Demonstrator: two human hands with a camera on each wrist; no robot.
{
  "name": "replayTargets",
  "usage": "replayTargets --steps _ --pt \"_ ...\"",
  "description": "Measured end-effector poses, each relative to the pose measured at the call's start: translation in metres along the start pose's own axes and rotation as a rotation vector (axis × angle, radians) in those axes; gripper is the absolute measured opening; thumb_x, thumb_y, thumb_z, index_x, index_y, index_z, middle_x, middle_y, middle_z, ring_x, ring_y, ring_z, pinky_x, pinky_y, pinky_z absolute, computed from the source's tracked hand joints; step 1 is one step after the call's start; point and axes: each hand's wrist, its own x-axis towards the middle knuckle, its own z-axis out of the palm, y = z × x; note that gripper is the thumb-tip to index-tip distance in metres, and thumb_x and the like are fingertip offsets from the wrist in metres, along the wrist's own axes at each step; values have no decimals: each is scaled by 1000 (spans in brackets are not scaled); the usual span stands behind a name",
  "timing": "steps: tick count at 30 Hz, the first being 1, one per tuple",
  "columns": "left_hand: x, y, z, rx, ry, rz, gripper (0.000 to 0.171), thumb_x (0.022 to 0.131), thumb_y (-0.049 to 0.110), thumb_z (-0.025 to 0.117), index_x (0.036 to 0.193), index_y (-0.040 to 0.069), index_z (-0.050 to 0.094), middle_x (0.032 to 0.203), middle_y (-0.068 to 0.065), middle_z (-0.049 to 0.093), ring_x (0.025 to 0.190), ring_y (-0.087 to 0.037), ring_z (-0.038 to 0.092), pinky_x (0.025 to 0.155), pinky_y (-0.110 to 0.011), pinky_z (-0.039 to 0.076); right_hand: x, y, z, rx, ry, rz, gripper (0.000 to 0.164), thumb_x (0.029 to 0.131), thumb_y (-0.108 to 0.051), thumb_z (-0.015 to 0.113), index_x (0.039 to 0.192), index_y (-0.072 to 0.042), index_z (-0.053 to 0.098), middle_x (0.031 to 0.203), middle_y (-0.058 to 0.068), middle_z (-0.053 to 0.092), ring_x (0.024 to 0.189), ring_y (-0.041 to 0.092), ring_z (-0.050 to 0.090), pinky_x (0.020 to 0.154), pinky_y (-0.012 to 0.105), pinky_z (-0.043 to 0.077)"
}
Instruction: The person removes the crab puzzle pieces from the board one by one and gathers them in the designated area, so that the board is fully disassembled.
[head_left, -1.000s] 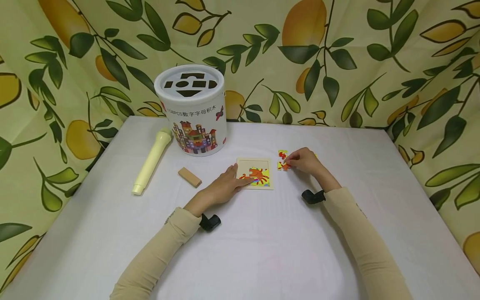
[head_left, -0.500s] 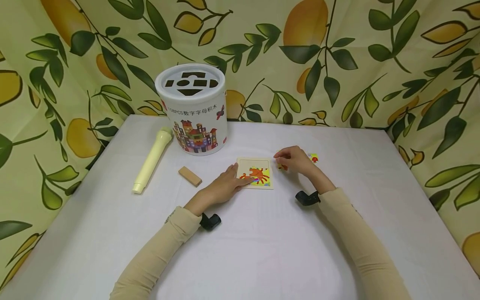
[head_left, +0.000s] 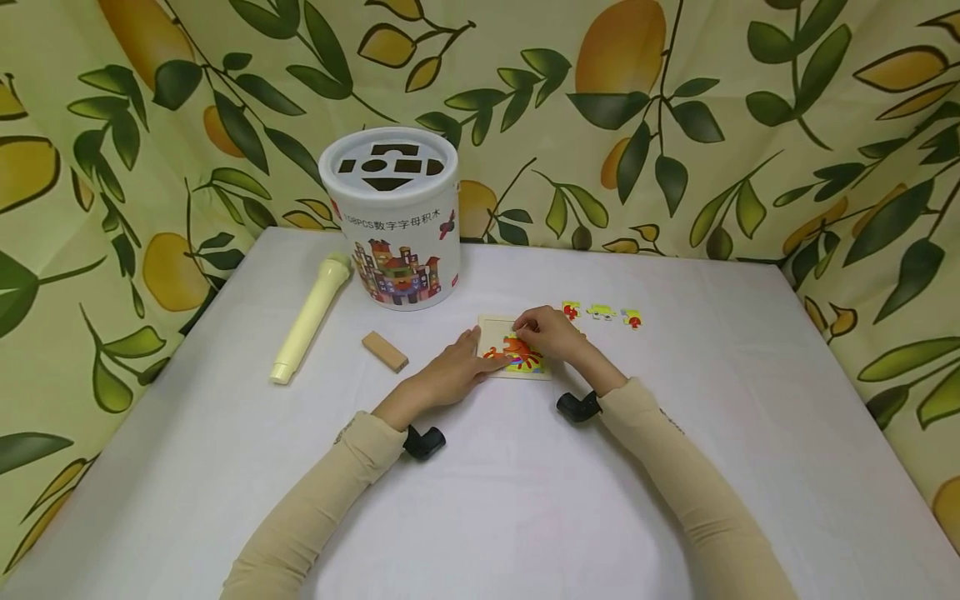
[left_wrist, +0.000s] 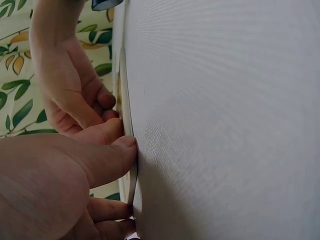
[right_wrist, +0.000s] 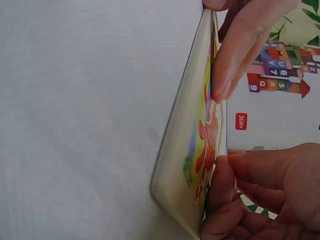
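Observation:
A small square wooden jigsaw puzzle board (head_left: 495, 323), partly filled with an orange crab picture, lies flat on the table. My left hand (head_left: 448, 371) steadies it: the fingers rest at its left edge and the straight thumb (head_left: 491, 364) lies over the picture. My right hand (head_left: 551, 333) is at the board's right side, its thumb and forefinger pinched together close over the picture. They hold a jigsaw piece, mostly hidden by the fingertips (right_wrist: 235, 161). In the left wrist view, the left thumb (left_wrist: 117, 155) crosses the board's edge (left_wrist: 128, 105).
Loose jigsaw pieces (head_left: 600, 312) lie right of the board. A wooden block (head_left: 385, 351), a pale yellow toy microphone (head_left: 310, 321) and a white block bucket (head_left: 397, 225) with a slotted lid stand or lie to the left. A fruit-patterned curtain (head_left: 517, 125) hangs behind the table.
My right hand has moved left from the loose pieces to the board, carrying one piece. Pieces it had covered now show. The left hand has stayed on the board.

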Motion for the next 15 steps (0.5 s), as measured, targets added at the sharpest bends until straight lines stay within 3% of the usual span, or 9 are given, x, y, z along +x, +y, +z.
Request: replayTargets --steps 6,15 --pt "0 0 0 4 4 2 40 96 15 47 134 28 48 146 -34 17 136 -45 20 106 -55 28 -1 -1 1 -12 -24 -4 18 92 -14 54 102 -3 64 74 7 56 65 16 46 57 22 37" --pt "1 -1 1 7 -4 -4 39 96 17 46 134 29 48 146 -33 16 137 -44 19 106 -55 29 -3 -1 0 36 12 -25 13 90 -12 55 99 -5 58 88 11 61 75 19 54 64 24 43"
